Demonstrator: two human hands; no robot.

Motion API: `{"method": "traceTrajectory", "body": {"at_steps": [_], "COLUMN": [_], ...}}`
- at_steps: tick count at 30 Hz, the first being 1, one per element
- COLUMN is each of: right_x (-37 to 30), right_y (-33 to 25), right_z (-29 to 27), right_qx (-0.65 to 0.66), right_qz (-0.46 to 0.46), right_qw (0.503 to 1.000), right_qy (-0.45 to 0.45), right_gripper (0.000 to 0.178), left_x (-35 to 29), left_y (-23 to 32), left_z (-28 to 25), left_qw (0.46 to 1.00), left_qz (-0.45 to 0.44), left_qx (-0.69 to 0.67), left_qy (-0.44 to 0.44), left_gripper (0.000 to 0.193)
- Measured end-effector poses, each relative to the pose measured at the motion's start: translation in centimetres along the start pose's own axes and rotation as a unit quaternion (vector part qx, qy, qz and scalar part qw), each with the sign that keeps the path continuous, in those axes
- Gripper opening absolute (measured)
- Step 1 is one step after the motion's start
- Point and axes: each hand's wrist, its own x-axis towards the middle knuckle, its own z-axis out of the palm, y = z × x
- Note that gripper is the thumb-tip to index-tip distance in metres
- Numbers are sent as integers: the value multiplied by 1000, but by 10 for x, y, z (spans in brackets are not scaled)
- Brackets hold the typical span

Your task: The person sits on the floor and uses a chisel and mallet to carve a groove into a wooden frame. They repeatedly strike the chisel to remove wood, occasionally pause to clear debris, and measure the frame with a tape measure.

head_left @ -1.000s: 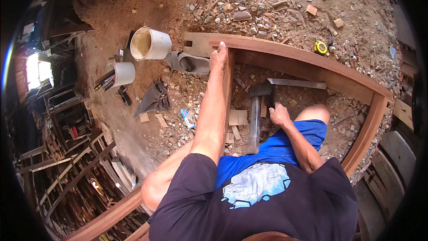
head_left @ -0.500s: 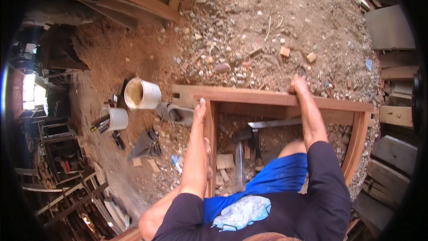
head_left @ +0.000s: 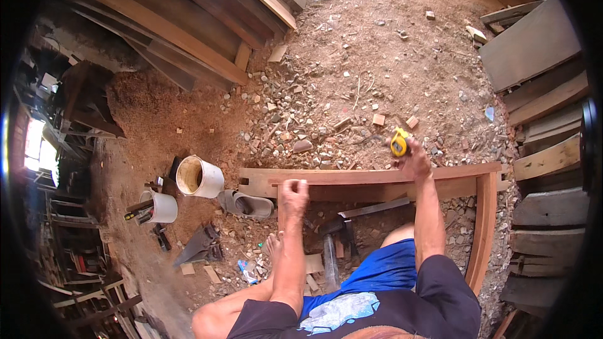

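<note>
My right hand [head_left: 414, 162] is closed round a yellow tape measure [head_left: 399, 142], held just beyond the far rail of a reddish wooden frame [head_left: 364, 177]. Over that frame's far left corner is my left hand [head_left: 293, 196], its fingers curled in; whether something small sits in them is hidden. Inside the frame, on the ground, lie a hammer [head_left: 330, 260] and a metal-bladed straight tool [head_left: 375, 207]. My knees and blue shorts [head_left: 380, 260] are at the near side of the frame.
Two white buckets [head_left: 213, 177] stand at the left, the smaller one with tools in it. Beside them rest a grey slipper [head_left: 254, 206] and a dark grey object [head_left: 200, 245]. Stacked planks [head_left: 169, 16] line the far left, more boards [head_left: 546, 204] the right. Gravel and wood offcuts [head_left: 379, 119] litter the ground.
My right hand has lifted from beyond the far rail and now shows the yellow tape measure. My left hand has shifted right and its fingers are curled. The whole view has shifted too.
</note>
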Motion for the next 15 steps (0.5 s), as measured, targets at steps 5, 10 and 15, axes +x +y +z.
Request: {"method": "traceTrajectory", "body": {"at_steps": [5,10,15], "right_x": [-31,-83,-113], "right_y": [49,84,80], "right_z": [-2,51,61], "right_qx": [-530,-653,-612], "right_qz": [28,45,95], "right_qw": [848,756,785], "right_qy": [3,-16,4], "right_gripper": [59,61,73], "left_x": [-63,-93,-95], "left_y": [60,19,34], "left_z": [94,101,89], "left_qw": [786,710,763], "left_qz": [-328,-339,-348], "left_qx": [-370,-405,-294], "left_qy": [-371,-466,-458], "left_gripper": [36,22,28]}}
